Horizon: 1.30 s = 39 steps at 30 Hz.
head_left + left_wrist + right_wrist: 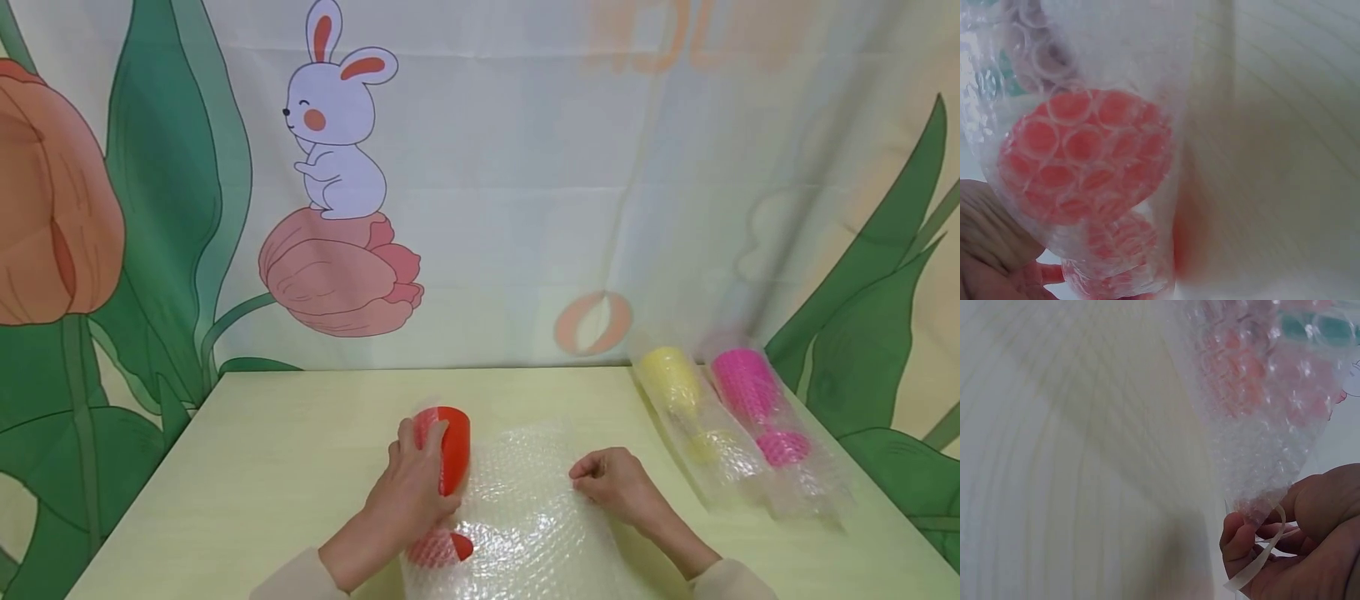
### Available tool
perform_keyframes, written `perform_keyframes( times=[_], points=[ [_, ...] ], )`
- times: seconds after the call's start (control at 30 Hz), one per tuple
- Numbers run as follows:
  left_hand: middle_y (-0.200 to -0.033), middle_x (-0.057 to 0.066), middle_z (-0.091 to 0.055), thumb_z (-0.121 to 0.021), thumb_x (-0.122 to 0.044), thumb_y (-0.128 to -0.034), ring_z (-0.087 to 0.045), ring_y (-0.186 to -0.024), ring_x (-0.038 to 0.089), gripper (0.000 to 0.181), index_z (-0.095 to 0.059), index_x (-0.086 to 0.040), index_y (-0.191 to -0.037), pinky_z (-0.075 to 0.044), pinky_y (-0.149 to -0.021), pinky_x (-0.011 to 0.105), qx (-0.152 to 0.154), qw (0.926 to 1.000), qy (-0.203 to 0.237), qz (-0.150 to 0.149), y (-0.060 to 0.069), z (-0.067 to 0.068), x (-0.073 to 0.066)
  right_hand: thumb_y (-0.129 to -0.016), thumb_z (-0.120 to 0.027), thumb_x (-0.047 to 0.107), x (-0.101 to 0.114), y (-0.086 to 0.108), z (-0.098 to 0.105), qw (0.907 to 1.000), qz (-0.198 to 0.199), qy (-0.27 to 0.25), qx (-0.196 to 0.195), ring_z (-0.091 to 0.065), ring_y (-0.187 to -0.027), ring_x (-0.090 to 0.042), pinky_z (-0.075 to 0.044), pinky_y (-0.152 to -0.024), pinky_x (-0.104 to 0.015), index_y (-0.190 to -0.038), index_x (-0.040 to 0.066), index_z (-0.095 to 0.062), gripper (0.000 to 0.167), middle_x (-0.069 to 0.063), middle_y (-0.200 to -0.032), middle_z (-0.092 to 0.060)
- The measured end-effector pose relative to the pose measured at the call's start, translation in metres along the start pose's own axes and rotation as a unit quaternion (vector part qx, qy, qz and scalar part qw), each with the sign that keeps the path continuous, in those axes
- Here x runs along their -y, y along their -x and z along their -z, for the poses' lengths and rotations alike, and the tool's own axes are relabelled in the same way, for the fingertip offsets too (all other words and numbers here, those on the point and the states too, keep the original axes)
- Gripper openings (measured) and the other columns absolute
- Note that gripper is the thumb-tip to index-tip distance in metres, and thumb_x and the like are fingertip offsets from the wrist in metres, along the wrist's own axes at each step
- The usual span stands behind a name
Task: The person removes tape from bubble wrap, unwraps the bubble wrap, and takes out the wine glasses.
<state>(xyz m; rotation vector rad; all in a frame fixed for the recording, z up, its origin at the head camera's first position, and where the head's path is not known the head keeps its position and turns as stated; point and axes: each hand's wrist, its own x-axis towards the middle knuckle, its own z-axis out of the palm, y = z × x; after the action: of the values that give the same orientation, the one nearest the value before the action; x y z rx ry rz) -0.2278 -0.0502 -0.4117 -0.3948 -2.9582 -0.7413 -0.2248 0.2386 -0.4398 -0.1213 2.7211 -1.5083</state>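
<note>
A red object (pixel 455 450) with a wide cup-like top and a round base (pixel 462 547) lies on the table, its left side covered by bubble wrap (pixel 517 500). My left hand (pixel 408 492) grips it around the middle, thumb on the right side. In the left wrist view the red round base (pixel 1085 156) shows through the bubbles, with part of the left hand (pixel 997 250) beside it. My right hand (pixel 618 487) pinches the wrap's right edge. In the right wrist view the right hand (pixel 1297 544) holds a corner of the wrap (pixel 1260 450) and a thin pale strip (pixel 1254 569).
At the table's right side lie a yellow object (pixel 671 379) and a magenta object (pixel 746 383), each in bubble wrap. Behind the pale table (pixel 247 433) hangs a printed cloth (pixel 480 208) with a rabbit and tulips.
</note>
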Motion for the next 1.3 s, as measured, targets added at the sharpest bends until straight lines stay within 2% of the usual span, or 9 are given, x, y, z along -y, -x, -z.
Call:
perform_keyframes(
  times=[0.27, 0.33, 0.57, 0.67, 0.93, 1.03, 1.17, 1.23, 1.3],
  points=[
    [-0.138, 0.026, -0.037, -0.094, -0.019, -0.0734, -0.053, -0.109, 0.04, 0.099, -0.037, -0.001, -0.152, -0.062, -0.073, 0.048, 0.019, 0.9986, 0.026, 0.042, 0.001, 0.006, 0.004, -0.087, -0.075, 0.0, -0.005, -0.001, 0.003, 0.9995, 0.015, 0.006, 0.027, -0.056, -0.061, -0.01, -0.045, -0.052, -0.02, -0.089, -0.004, -0.074, 0.004, -0.002, -0.071, -0.068],
    [-0.139, 0.027, -0.038, -0.094, -0.021, -0.0739, -0.054, -0.109, 0.04, 0.099, -0.036, 0.0, -0.153, -0.062, -0.073, 0.049, 0.018, 0.9986, 0.025, 0.042, 0.002, 0.007, 0.007, -0.086, -0.076, -0.001, -0.006, -0.002, 0.003, 0.9992, 0.022, 0.004, 0.032, -0.056, -0.06, -0.01, -0.045, -0.052, -0.02, -0.09, -0.004, -0.074, 0.005, -0.003, -0.071, -0.068],
    [-0.14, 0.025, -0.045, -0.092, -0.032, -0.0744, -0.057, -0.11, 0.039, 0.101, -0.036, -0.002, -0.153, -0.059, -0.072, 0.053, 0.011, 0.9987, -0.027, 0.041, 0.006, 0.01, 0.019, -0.082, -0.077, -0.002, -0.01, -0.005, 0.003, 0.9973, 0.044, 0.026, 0.052, -0.053, -0.056, -0.008, -0.043, -0.05, -0.02, -0.087, -0.002, -0.075, 0.005, 0.001, -0.065, -0.063],
    [-0.139, 0.026, -0.045, -0.091, -0.03, -0.0757, -0.055, -0.111, 0.039, 0.101, -0.033, 0.0, -0.152, -0.059, -0.073, 0.053, 0.013, 0.999, -0.013, 0.041, 0.008, 0.011, 0.022, -0.082, -0.077, -0.001, -0.011, -0.006, 0.003, 0.9965, 0.047, 0.042, 0.054, -0.05, -0.054, -0.007, -0.041, -0.049, -0.02, -0.085, -0.002, -0.075, 0.004, 0.002, -0.061, -0.061],
    [-0.142, 0.027, -0.038, -0.09, -0.024, -0.0781, -0.053, -0.111, 0.04, 0.099, -0.029, 0.006, -0.15, -0.061, -0.072, 0.048, 0.012, 0.9988, 0.021, 0.042, 0.011, 0.012, 0.025, -0.08, -0.077, 0.001, -0.011, -0.005, 0.006, 0.9944, 0.049, 0.08, 0.048, -0.052, -0.06, -0.01, -0.043, -0.052, -0.021, -0.086, 0.0, -0.076, 0.006, 0.003, -0.064, -0.062],
    [-0.148, 0.028, -0.034, -0.089, -0.027, -0.0786, -0.051, -0.117, 0.041, 0.099, -0.03, 0.008, -0.15, -0.061, -0.074, 0.051, 0.012, 0.999, 0.008, 0.042, 0.014, 0.014, 0.029, -0.08, -0.078, 0.001, -0.011, -0.005, 0.006, 0.994, 0.046, 0.087, 0.048, -0.053, -0.06, -0.01, -0.044, -0.053, -0.021, -0.085, 0.001, -0.076, 0.006, 0.003, -0.065, -0.063],
    [-0.154, 0.03, -0.031, -0.088, -0.033, -0.0761, -0.045, -0.127, 0.044, 0.1, -0.035, 0.011, -0.148, -0.06, -0.079, 0.054, -0.002, 0.9985, -0.031, 0.044, 0.017, 0.015, 0.037, -0.081, -0.078, -0.001, -0.009, -0.003, 0.006, 0.9928, 0.048, 0.095, 0.055, -0.055, -0.06, -0.01, -0.046, -0.053, -0.021, -0.086, 0.001, -0.076, 0.006, 0.002, -0.069, -0.066],
    [-0.15, 0.029, -0.035, -0.089, -0.035, -0.0737, -0.044, -0.127, 0.043, 0.096, -0.041, 0.012, -0.144, -0.06, -0.081, 0.053, -0.015, 0.9979, -0.047, 0.043, 0.018, 0.015, 0.041, -0.08, -0.077, -0.002, -0.008, -0.003, 0.006, 0.9918, 0.053, 0.101, 0.059, -0.056, -0.059, -0.01, -0.047, -0.053, -0.021, -0.085, 0.001, -0.076, 0.006, 0.001, -0.07, -0.067],
    [-0.139, 0.027, -0.044, -0.089, -0.037, -0.0721, -0.046, -0.121, 0.04, 0.091, -0.047, 0.011, -0.137, -0.059, -0.082, 0.05, -0.029, 0.9968, -0.064, 0.038, 0.018, 0.015, 0.043, -0.079, -0.076, -0.003, -0.009, -0.003, 0.005, 0.9908, 0.058, 0.106, 0.061, -0.057, -0.059, -0.01, -0.048, -0.053, -0.022, -0.084, 0.001, -0.076, 0.007, 0.001, -0.071, -0.068]
  ],
)
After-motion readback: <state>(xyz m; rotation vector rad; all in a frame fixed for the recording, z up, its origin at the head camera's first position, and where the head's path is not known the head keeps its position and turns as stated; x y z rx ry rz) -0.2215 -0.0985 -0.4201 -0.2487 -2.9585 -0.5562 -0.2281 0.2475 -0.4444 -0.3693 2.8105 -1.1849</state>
